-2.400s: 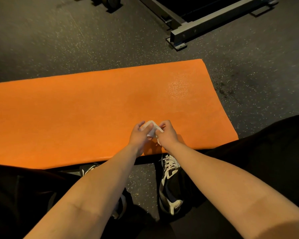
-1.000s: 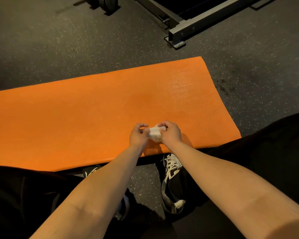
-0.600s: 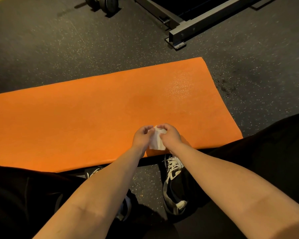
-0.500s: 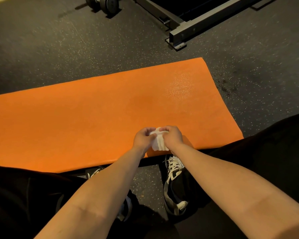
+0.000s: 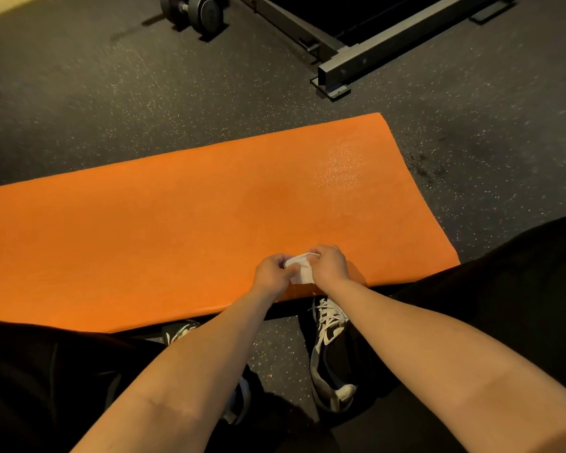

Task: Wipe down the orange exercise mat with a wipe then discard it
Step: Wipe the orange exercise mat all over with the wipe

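Observation:
The orange exercise mat [image 5: 164, 230] lies flat on the dark speckled floor and runs off the left edge of the view. A shiny damp patch shows near its far right corner. Over the mat's near edge, a small white wipe [image 5: 300, 271] is held between both hands. My left hand [image 5: 272, 273] pinches its left side with curled fingers. My right hand [image 5: 329, 265] grips its right side, fingers curled over the top. Most of the wipe is hidden by the fingers.
A grey metal equipment frame [image 5: 356, 57] stands on the floor beyond the mat's far right corner. A dumbbell [image 5: 193, 9] lies at the far top. My black-and-white shoes [image 5: 329, 341] and dark trouser legs sit just below the mat's near edge.
Both hands have kept working the wipe between them, folding it smaller and shifting slightly nearer the mat's near edge. The view has tilted a little, showing more of the dumbbell.

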Demonstrator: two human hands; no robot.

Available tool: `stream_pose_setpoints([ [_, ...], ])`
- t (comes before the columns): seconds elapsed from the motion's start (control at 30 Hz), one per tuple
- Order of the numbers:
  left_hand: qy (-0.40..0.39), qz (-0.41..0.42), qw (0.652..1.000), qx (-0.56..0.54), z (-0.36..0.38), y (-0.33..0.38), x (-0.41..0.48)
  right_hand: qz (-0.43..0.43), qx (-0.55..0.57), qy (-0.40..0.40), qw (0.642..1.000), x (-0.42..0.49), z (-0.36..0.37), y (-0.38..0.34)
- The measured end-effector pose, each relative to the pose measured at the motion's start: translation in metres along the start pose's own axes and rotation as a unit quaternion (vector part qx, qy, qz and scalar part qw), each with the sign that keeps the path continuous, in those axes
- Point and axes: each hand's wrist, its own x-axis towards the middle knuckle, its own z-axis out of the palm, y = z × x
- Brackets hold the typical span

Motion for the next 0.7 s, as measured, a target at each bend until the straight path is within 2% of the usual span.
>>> stream_pose_setpoints([
  [0.13, 0.035, -0.029, 0.999, -0.023, -0.005, -0.001, 0.001, -0.034, 0.025, -0.048, 0.998, -0.006, -0.002, -0.003],
  [0.23, 0.043, -0.022, 0.998, -0.039, -0.007, 0.0, 0.001, -0.048, -0.029, -0.07, 0.996, -0.006, -0.001, -0.002],
  [0.37, 0.026, -0.026, 0.999, -0.005, -0.006, -0.005, 0.0, -0.044, -0.085, -0.018, 0.995, -0.007, 0.003, 0.003],
  [0.43, 0.014, -0.04, 0.997, 0.059, -0.006, -0.018, 0.0, -0.039, -0.191, 0.006, 0.981, -0.007, 0.003, 0.013],
  [0.53, -0.019, -0.038, 0.964, 0.261, -0.006, -0.043, -0.005, -0.061, -0.317, 0.029, 0.946, -0.011, 0.004, 0.03],
  [0.63, -0.037, 0.001, 0.95, 0.311, -0.004, -0.06, -0.018, -0.119, -0.344, 0.0, 0.931, -0.015, 0.014, 0.038],
  [0.7, -0.018, 0.017, 0.948, 0.318, -0.003, -0.07, -0.024, -0.153, -0.347, -0.061, 0.923, -0.019, 0.028, 0.039],
])
